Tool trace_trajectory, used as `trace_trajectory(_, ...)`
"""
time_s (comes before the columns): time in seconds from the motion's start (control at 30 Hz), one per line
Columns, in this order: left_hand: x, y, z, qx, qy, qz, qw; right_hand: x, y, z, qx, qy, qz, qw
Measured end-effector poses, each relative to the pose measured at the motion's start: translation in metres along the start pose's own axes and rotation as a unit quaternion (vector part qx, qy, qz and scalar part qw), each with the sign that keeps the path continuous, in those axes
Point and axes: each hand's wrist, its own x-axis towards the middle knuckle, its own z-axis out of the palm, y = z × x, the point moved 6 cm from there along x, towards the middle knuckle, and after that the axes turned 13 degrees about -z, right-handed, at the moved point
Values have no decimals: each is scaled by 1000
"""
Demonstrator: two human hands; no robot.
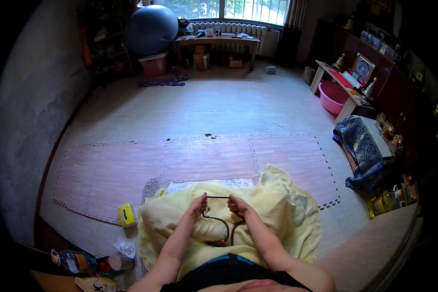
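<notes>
Yellow cloth [289, 211], beads [218, 197] taut between fingers [232, 199]

Beads [218, 197] here, small and smooth-looking; then the blanket [298, 216], soft matt cloth, all creases. Across to the basin [332, 99], smooth plastic! The ball [152, 30] shows a dull rubbery sheen, and that wall [27, 121], rough matt plaster.

"What does the floor [190, 100] carry?"
"Pinkish interlocking mats [207, 158], a yellow packet [127, 215], a crumpled white wad [125, 247] near it."
"And farther back?"
"A purple strip [161, 83] and a pink tub [332, 99]."
</notes>
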Motion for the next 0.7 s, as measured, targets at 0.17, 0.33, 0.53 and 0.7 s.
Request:
trace_trajectory(0.17, 1, -5, 2, -20, -19, -30, 999, 0, 1, -3, 28, 33, 2, 999)
trace_trajectory(0.33, 3, -4, 3, -24, -48, -23, 998, 0, -3, -1, 87, 45, -8, 995)
trace_trajectory(0.53, -7, 2, 17, 45, -31, 7, 998, 7, -6, -17, 138, 77, -46, 986)
trace_trajectory(0.7, 10, -11, 3, -2, -55, -16, 998, 9, -6, -15, 152, 65, -60, 984)
